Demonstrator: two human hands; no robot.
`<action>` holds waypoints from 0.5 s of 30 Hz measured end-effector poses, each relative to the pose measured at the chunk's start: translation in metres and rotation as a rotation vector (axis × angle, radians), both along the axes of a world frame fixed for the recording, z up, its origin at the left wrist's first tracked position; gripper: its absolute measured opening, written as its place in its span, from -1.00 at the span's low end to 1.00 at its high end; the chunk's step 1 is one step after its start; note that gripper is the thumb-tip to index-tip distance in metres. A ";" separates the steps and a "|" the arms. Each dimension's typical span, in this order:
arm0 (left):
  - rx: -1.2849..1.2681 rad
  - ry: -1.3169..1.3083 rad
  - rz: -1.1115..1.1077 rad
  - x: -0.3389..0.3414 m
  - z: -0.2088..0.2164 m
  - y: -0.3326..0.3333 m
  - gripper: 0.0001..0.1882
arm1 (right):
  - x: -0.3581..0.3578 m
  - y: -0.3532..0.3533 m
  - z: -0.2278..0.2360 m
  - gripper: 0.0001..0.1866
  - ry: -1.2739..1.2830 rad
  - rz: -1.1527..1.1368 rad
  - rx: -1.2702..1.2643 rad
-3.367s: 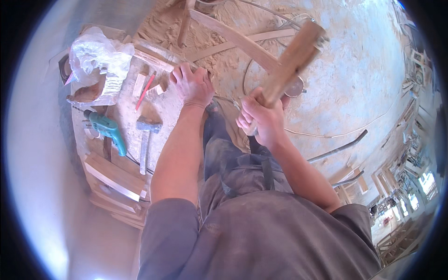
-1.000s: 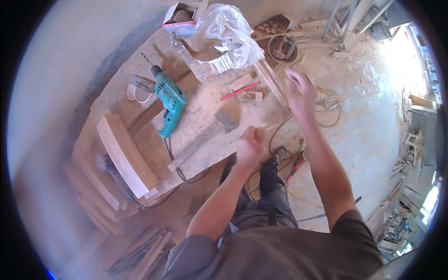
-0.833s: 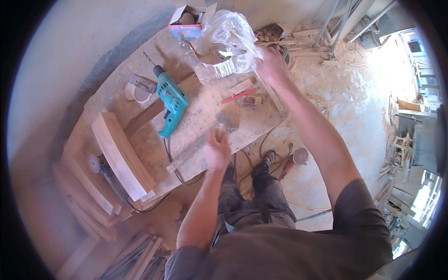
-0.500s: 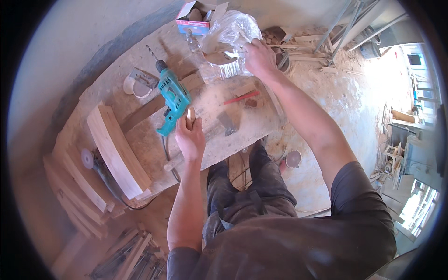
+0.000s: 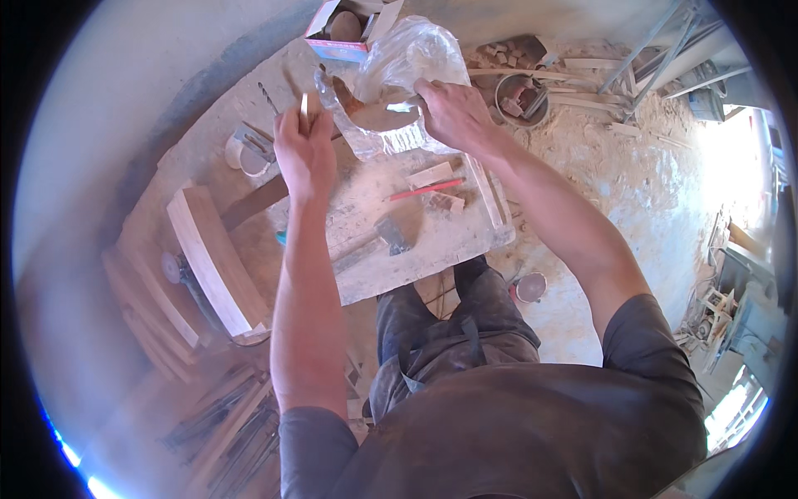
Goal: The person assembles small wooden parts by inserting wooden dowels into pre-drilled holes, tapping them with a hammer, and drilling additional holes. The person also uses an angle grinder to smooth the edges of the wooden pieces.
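My left hand [image 5: 306, 158] is closed, pinching a small pale stick-like piece [image 5: 305, 103] that points up between its fingers. Its exact kind is too small to tell. A clear plastic bag [image 5: 411, 54] stands crumpled and gaping on the workbench [image 5: 357, 274], with something brown inside. At the bag's right side my right hand [image 5: 455, 116] has its fingers curled on the rim. A power drill is mostly covered by my left hand and forearm; only its bit [image 5: 267, 96] and a bit of its teal handle [image 5: 281, 238] show.
An open box [image 5: 337, 48] with round discs stands behind the bag. A hammer [image 5: 391, 237], a red pencil [image 5: 426, 190] and wood offcuts lie on the bench. Curved timber [image 5: 216, 262] and an angle grinder [image 5: 176, 270] are at left. A bucket [image 5: 522, 101] stands right of the bench.
My left hand has moved up and away from me, from beside the drill's handle to near its bit, still with the pale piece. My right hand stays at the bag, slightly lower.
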State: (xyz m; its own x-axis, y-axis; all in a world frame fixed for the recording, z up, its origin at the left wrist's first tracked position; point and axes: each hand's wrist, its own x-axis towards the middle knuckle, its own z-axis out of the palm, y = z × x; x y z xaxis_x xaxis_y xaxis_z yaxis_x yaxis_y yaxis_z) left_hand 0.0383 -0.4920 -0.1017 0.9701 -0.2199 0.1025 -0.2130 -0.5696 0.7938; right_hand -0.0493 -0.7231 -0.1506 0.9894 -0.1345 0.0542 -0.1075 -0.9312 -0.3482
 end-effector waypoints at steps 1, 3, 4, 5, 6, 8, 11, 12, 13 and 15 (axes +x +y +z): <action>-0.075 -0.051 -0.052 0.017 -0.003 -0.009 -0.73 | 0.004 0.001 0.004 -0.70 0.045 0.012 -0.025; -0.154 -0.103 -0.139 0.050 -0.017 -0.024 -0.74 | 0.006 0.001 0.008 -0.72 0.058 0.046 -0.051; -0.155 -0.108 -0.173 0.066 -0.025 -0.031 -0.74 | 0.010 0.001 0.008 -0.73 0.065 0.059 -0.064; -0.158 -0.114 -0.207 0.079 -0.030 -0.036 -0.73 | 0.017 0.000 0.008 -0.76 0.103 0.063 -0.097; -0.195 0.006 -0.236 0.084 -0.032 -0.041 -0.71 | 0.019 0.001 0.008 -0.79 0.154 0.065 -0.127; -0.266 0.236 -0.298 0.095 -0.033 -0.050 -0.67 | 0.025 0.003 0.006 -0.84 0.260 0.071 -0.162; -0.069 0.214 -0.297 0.096 -0.036 -0.052 -0.74 | 0.040 0.008 0.001 -0.88 0.366 0.071 -0.190; -0.034 0.195 -0.291 0.096 -0.036 -0.052 -0.74 | 0.044 0.009 -0.005 -0.88 0.365 0.064 -0.209; 0.024 0.150 -0.308 0.098 -0.039 -0.051 -0.75 | 0.049 0.010 -0.009 -0.89 0.364 0.059 -0.227; -0.021 0.174 -0.304 0.097 -0.041 -0.047 -0.73 | 0.061 0.013 -0.015 -0.88 0.415 0.081 -0.200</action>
